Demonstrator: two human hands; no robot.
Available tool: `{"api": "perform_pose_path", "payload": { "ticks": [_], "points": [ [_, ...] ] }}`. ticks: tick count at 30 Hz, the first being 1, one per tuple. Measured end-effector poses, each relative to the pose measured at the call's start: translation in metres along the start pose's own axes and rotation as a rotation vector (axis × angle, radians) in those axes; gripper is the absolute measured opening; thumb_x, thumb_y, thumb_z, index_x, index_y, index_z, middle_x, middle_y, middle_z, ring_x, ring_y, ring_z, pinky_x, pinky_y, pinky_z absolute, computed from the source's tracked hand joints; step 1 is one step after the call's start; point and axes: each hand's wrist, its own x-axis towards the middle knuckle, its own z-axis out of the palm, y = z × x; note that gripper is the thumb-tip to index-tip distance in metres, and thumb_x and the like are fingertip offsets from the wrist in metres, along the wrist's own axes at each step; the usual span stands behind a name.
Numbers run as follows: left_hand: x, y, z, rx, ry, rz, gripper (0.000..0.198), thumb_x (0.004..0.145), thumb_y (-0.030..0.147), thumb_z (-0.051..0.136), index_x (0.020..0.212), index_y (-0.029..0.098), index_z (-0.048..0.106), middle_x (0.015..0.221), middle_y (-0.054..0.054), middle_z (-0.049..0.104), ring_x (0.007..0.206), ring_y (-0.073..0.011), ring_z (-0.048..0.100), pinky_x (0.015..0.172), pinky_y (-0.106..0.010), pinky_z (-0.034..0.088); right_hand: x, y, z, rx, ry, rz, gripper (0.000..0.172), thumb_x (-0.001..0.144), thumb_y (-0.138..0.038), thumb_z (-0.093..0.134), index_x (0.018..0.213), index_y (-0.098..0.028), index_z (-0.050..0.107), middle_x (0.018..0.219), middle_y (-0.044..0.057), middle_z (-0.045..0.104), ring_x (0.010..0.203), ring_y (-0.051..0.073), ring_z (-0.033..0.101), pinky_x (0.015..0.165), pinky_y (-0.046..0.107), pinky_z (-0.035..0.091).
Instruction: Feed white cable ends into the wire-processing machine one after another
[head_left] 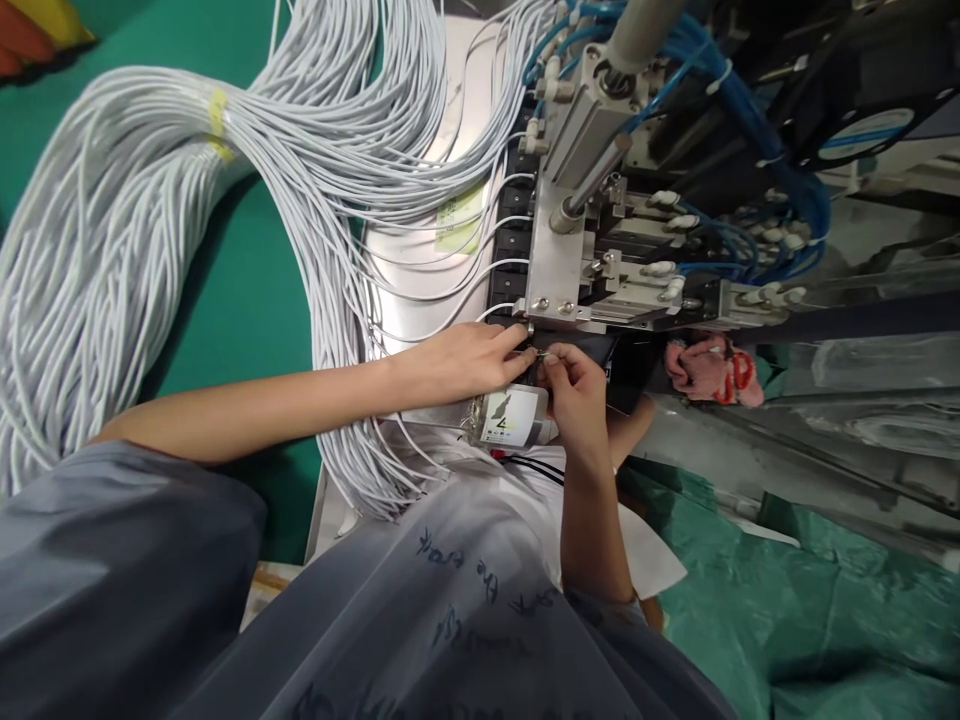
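At the front end of a machine's black fixture row (512,240), my two hands meet fingertip to fingertip. My left hand (476,358) reaches in from the left with fingers closed together at the fixture's edge; what they grip is hidden. The fingers of my right hand (577,390) are pinched on a small metal piece (544,353), too tiny to name, right beside my left fingertips. Just below the hands sits a small clear container with a white printed label (512,415). Thin white cables (442,297) run into the black fixtures, and some pass beneath my left wrist.
A large bundle of white cables (112,200), tied with yellow tape (217,125), covers the green table mat (217,320). Metal cylinders (592,110) and blue air hoses (780,150) stand above the fixtures. Pink cloth (709,368) lies at right, above green sheeting (810,600).
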Motion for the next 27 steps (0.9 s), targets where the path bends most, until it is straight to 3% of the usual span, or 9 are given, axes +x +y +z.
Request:
{"api": "perform_pose_path", "payload": {
  "ticks": [13, 21, 27],
  "points": [
    [0.0, 0.0, 0.0, -0.029, -0.025, -0.002, 0.033, 0.091, 0.006, 0.033, 0.117, 0.005, 0.053, 0.088, -0.012, 0.056, 0.069, -0.0156, 0.058, 0.059, -0.028, 0.045, 0.006, 0.0, 0.0, 0.046, -0.071, 0.073, 0.018, 0.076, -0.033, 0.057, 0.065, -0.019, 0.049, 0.055, -0.005, 0.041, 0.05, 0.009, 0.034, 0.048, 0.023, 0.029],
    [0.001, -0.001, 0.003, -0.032, -0.01, -0.01, 0.031, 0.093, 0.012, 0.035, 0.118, 0.007, 0.052, 0.087, -0.01, 0.055, 0.073, -0.0161, 0.058, 0.059, -0.027, 0.046, 0.004, 0.008, 0.005, 0.06, 0.105, -0.055, 0.016, 0.077, -0.036, 0.058, 0.078, -0.02, 0.057, 0.068, -0.001, 0.055, 0.06, 0.011, 0.051, 0.056, 0.025, 0.043],
    [0.001, -0.001, -0.002, -0.058, -0.047, -0.014, 0.033, 0.092, 0.009, 0.034, 0.12, 0.007, 0.052, 0.09, -0.011, 0.054, 0.071, -0.0154, 0.059, 0.06, -0.027, 0.047, 0.007, 0.007, 0.006, 0.066, 0.017, -0.017, 0.02, 0.08, -0.038, 0.055, 0.073, -0.02, 0.052, 0.057, -0.005, 0.047, 0.049, 0.008, 0.039, 0.05, 0.023, 0.034]
  ]
}}
